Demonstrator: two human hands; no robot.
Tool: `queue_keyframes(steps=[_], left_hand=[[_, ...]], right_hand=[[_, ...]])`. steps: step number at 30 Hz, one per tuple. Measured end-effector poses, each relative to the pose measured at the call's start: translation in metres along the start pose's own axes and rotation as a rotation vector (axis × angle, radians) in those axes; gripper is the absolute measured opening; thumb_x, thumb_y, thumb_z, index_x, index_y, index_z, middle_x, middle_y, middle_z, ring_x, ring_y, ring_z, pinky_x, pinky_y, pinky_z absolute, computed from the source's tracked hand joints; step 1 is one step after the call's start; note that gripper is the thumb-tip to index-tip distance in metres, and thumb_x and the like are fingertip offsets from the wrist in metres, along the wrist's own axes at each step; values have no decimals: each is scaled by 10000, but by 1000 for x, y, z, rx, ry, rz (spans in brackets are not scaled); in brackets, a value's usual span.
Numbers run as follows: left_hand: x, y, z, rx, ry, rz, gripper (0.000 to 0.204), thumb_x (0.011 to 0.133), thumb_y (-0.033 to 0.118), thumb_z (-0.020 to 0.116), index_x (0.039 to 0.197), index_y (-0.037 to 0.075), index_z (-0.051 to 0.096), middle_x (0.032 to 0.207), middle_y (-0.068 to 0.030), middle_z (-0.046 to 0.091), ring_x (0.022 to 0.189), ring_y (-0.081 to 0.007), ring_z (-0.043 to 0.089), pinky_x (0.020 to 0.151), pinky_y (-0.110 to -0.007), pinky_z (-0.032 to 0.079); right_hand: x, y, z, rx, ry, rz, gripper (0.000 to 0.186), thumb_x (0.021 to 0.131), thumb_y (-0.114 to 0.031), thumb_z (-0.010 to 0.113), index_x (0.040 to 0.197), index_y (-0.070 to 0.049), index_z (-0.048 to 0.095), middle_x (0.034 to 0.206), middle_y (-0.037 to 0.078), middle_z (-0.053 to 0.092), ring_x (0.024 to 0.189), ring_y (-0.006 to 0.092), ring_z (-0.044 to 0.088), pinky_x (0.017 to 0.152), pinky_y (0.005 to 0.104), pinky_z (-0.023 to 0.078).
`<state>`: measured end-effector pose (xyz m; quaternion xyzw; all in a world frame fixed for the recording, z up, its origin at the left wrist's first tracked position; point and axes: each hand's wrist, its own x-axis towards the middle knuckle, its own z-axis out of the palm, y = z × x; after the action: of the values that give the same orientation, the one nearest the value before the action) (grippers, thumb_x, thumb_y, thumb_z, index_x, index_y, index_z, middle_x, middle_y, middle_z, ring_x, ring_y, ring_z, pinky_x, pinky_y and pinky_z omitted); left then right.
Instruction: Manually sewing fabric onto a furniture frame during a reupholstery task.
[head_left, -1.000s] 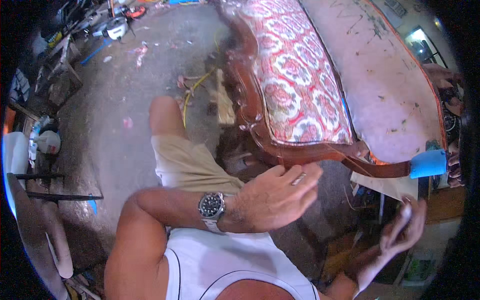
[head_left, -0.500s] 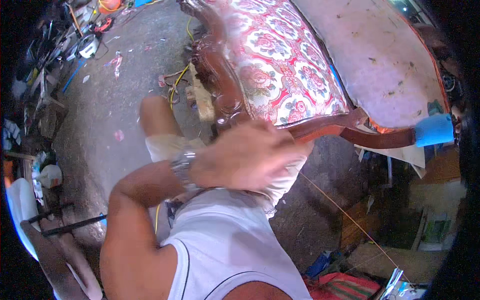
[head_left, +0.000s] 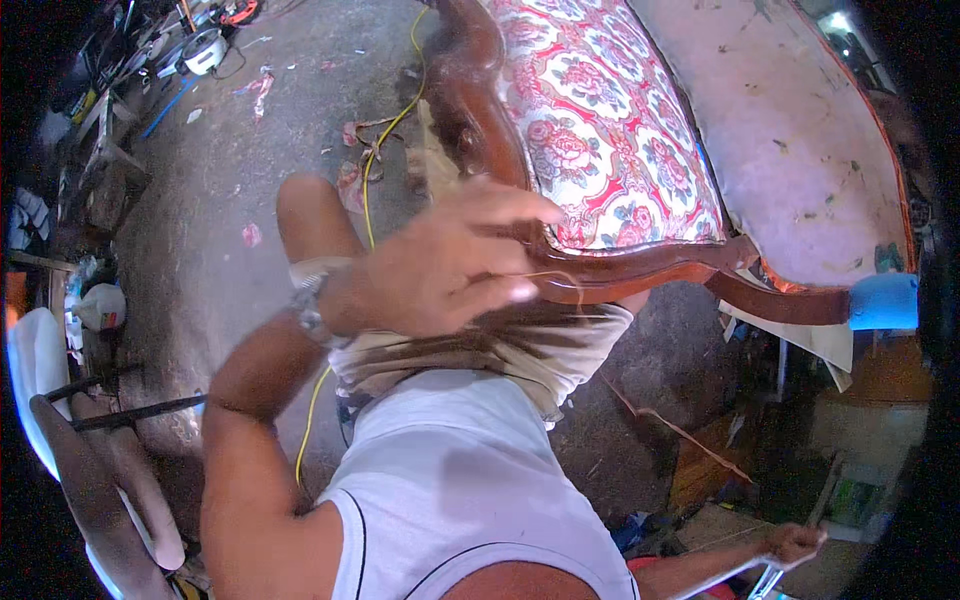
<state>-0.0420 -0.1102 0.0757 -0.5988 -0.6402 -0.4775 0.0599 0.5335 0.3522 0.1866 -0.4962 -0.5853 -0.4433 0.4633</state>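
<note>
My left hand, with a metal-banded watch on its wrist, is at the near corner of a carved brown wooden seat frame. Its index finger points forward, and a thin cord leaves from between the thumb and curled fingers. Red-and-white floral upholstery fills the frame just beyond. Far to the lower right, my right hand is closed, its contents too small to make out. A loose pale strand hangs between the hands, and a silver metal object shows beside the right wrist.
A worn pale panel stands right of the upholstery, near a blue-wrapped frame end. A yellow cable crosses the floor on the left. Tools and a white appliance lie at the far left.
My left hand has drawn back to the left from the frame corner, its fingers spreading somewhat. My right hand has come into view at lower right. The taut strand now hangs slack and shorter.
</note>
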Motion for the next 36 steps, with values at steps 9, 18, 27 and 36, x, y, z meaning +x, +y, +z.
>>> queue_keyframes(steps=[9, 18, 27, 36], left_hand=[[-40, 26, 95, -596, 309, -176, 128, 949, 44, 549, 826, 17, 531, 839, -136, 530, 824, -316, 551, 806, -446, 443], [-40, 35, 83, -211, 384, -15, 101, 879, 43, 676, 887, 22, 577, 930, -128, 608, 921, -334, 631, 1001, -539, 493], [-36, 36, 70, -454, 505, -27, 182, 852, -31, 680, 1029, 4, 659, 1200, -187, 682, 1161, -415, 654, 1028, -584, 511], [40, -2, 142, -686, 771, 231, 148, 888, 19, 676, 1012, -30, 611, 1120, -218, 652, 1113, -441, 651, 964, -540, 550]], right_hand=[[-3, -238, -23, 1181, -195, -49, 325, 1081, -175, 456, 1256, 62, 593, 1292, 163, 658, 1046, 215, 647, 908, 339, 523], [-5, -494, -105, 1266, -634, -780, 262, 1054, -90, 487, 1222, 30, 648, 1112, 194, 694, 1039, 293, 681, 908, 380, 526], [-111, -677, -140, 1605, -523, -1162, 214, 1051, -118, 511, 1207, -55, 643, 931, 212, 674, 812, 297, 691, 732, 400, 546], [-22, -644, -136, 1497, -1400, -1000, 158, 980, -2, 627, 1139, -8, 629, 930, 88, 674, 790, 157, 650, 772, 323, 543]])
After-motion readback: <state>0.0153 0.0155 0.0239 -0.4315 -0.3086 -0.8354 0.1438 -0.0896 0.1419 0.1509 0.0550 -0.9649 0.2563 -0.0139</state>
